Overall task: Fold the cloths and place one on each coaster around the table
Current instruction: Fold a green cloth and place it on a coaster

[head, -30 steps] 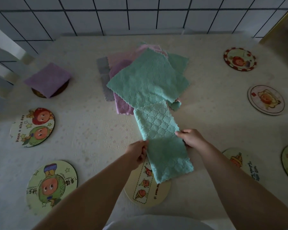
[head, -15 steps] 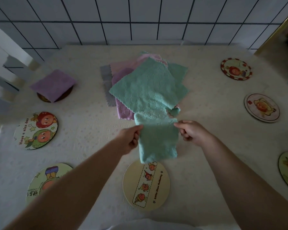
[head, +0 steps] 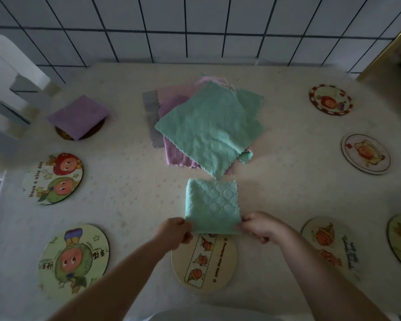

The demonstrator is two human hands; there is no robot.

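Both of your hands pinch the folded green cloth [head: 212, 206] at its near corners, your left hand [head: 175, 232] on the left corner and your right hand [head: 261, 227] on the right. It lies flat at lower centre, its near edge overlapping the cream round coaster [head: 204, 262]. Its plush fabric shows a quilted diamond weave. Just beyond, the loose pile of cloths [head: 202, 126] has scalloped edges. At upper left, a folded purple cloth [head: 78, 115] covers a dark coaster.

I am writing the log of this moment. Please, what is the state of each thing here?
Green cloth: folded, both hands pinch its near edge.
Left hand: grips cloth.
Right hand: grips cloth.
Cloth pile: unfolded.
Purple cloth: folded, on a coaster.
Near coaster: mostly uncovered.
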